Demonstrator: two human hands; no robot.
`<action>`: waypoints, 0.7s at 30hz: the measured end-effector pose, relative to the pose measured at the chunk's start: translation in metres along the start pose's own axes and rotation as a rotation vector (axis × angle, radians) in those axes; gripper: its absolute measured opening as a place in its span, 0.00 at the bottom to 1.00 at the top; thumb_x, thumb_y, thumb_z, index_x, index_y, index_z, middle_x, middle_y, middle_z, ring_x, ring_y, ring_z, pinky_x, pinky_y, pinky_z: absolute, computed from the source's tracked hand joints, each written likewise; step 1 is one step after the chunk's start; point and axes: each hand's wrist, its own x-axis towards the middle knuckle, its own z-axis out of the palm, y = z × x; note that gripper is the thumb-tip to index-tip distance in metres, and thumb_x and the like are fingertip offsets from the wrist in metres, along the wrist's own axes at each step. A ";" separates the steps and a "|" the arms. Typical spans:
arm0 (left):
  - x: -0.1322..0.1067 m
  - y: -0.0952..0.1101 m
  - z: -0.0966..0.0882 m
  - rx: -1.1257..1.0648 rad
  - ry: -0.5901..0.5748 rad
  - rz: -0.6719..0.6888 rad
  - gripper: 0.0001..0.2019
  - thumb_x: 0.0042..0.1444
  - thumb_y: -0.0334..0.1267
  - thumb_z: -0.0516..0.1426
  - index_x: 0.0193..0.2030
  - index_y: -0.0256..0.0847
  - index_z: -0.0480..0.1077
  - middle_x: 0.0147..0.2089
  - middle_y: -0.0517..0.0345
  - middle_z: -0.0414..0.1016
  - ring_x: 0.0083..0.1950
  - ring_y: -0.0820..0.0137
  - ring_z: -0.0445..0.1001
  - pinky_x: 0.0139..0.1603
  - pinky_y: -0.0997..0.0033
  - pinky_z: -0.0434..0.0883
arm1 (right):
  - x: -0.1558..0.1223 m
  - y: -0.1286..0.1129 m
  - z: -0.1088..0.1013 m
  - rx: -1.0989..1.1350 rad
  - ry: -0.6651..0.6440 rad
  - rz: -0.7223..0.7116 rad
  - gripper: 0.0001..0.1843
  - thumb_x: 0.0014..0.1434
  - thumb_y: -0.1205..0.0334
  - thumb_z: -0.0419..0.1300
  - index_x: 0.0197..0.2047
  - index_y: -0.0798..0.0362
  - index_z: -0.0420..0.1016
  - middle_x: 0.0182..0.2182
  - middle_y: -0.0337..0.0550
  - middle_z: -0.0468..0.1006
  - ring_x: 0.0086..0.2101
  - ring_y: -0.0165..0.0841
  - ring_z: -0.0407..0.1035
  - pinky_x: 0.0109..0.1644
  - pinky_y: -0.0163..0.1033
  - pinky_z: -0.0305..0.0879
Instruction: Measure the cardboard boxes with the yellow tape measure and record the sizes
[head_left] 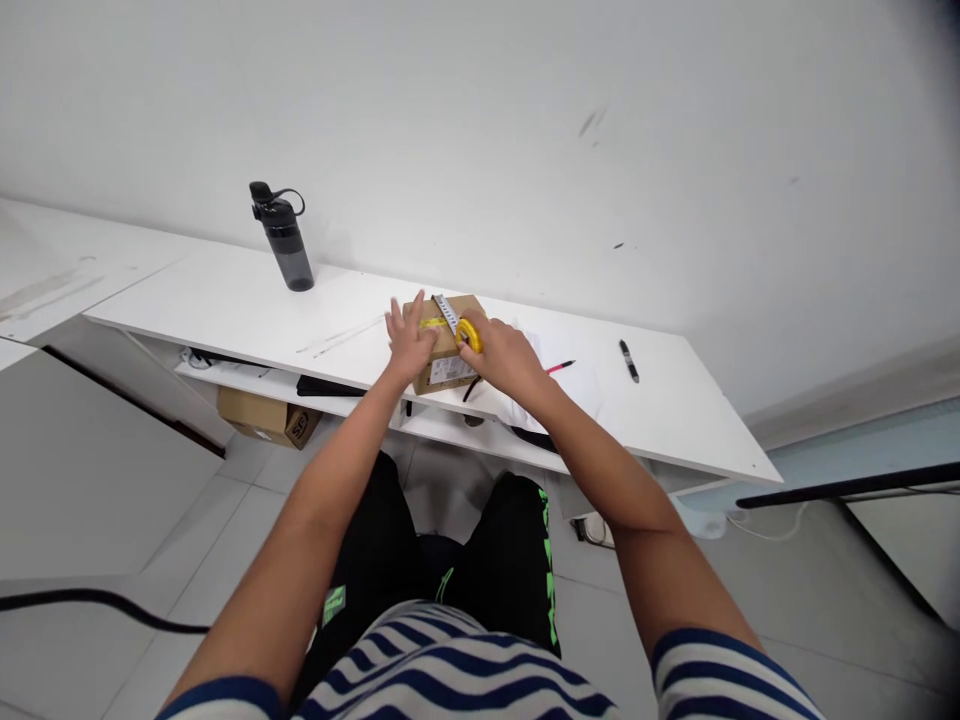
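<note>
A small brown cardboard box (448,366) with a white label stands on the white desk (660,420) near its front edge. My left hand (409,340) lies flat on the box's left top, pressing down the end of a yellow tape strip. My right hand (504,355) grips a yellow tape measure (469,334) at the box's right top, its tape drawn across the lid.
A dark water bottle (285,238) stands at the back left. A red pen (560,367) and a black marker (628,360) lie right of the box, on and beside white paper (577,385). Another cardboard box (266,415) sits on the shelf beneath. A black cable (90,600) crosses the floor.
</note>
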 end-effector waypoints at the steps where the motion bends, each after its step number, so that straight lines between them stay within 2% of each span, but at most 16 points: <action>1: 0.005 0.006 -0.007 0.114 -0.022 0.043 0.37 0.63 0.42 0.51 0.77 0.56 0.43 0.81 0.62 0.30 0.79 0.43 0.20 0.71 0.25 0.34 | -0.002 0.000 -0.001 -0.004 0.000 0.002 0.29 0.64 0.56 0.52 0.67 0.54 0.62 0.48 0.59 0.78 0.42 0.51 0.74 0.41 0.47 0.67; 2: 0.010 0.012 -0.014 0.231 -0.073 0.124 0.36 0.61 0.42 0.53 0.76 0.56 0.48 0.81 0.62 0.33 0.79 0.44 0.21 0.71 0.25 0.30 | -0.003 0.001 -0.002 -0.003 0.003 -0.001 0.29 0.64 0.56 0.53 0.67 0.54 0.62 0.48 0.59 0.78 0.42 0.52 0.74 0.41 0.47 0.67; 4: 0.021 0.022 -0.025 0.434 -0.237 0.283 0.32 0.61 0.40 0.52 0.74 0.52 0.56 0.79 0.58 0.45 0.80 0.47 0.31 0.71 0.29 0.24 | -0.002 0.001 -0.002 0.006 0.007 -0.018 0.29 0.64 0.57 0.53 0.67 0.53 0.62 0.48 0.58 0.79 0.42 0.51 0.74 0.40 0.46 0.67; 5: 0.026 0.025 -0.028 0.505 -0.310 0.324 0.31 0.62 0.39 0.50 0.73 0.49 0.57 0.78 0.56 0.51 0.80 0.49 0.37 0.72 0.32 0.23 | -0.003 0.001 -0.003 0.008 0.006 -0.021 0.29 0.64 0.57 0.53 0.67 0.53 0.62 0.48 0.57 0.79 0.42 0.51 0.74 0.40 0.46 0.66; 7: 0.033 0.027 -0.029 0.577 -0.393 0.315 0.30 0.63 0.39 0.46 0.73 0.43 0.58 0.76 0.51 0.56 0.78 0.53 0.48 0.74 0.37 0.25 | -0.007 0.001 -0.003 0.006 0.000 -0.014 0.29 0.64 0.57 0.52 0.67 0.53 0.62 0.49 0.57 0.78 0.41 0.50 0.74 0.39 0.45 0.66; 10: 0.034 0.023 -0.026 0.569 -0.369 0.280 0.30 0.64 0.40 0.44 0.73 0.39 0.56 0.76 0.50 0.55 0.77 0.55 0.52 0.76 0.40 0.31 | -0.022 -0.002 -0.001 -0.006 -0.014 0.021 0.29 0.65 0.57 0.52 0.68 0.52 0.61 0.52 0.59 0.76 0.40 0.48 0.75 0.39 0.45 0.67; 14: 0.031 0.018 -0.023 0.537 -0.337 0.287 0.30 0.63 0.41 0.45 0.72 0.43 0.59 0.75 0.52 0.58 0.76 0.56 0.54 0.76 0.41 0.35 | -0.040 -0.007 0.001 -0.045 -0.024 0.060 0.30 0.66 0.56 0.49 0.69 0.50 0.60 0.51 0.60 0.76 0.36 0.47 0.75 0.35 0.45 0.67; 21: 0.030 0.018 -0.024 0.471 -0.330 0.272 0.30 0.62 0.41 0.45 0.72 0.42 0.60 0.76 0.51 0.57 0.77 0.55 0.52 0.76 0.40 0.37 | -0.044 -0.007 0.002 -0.031 -0.014 0.083 0.29 0.66 0.55 0.49 0.69 0.50 0.60 0.52 0.59 0.76 0.37 0.47 0.75 0.36 0.46 0.67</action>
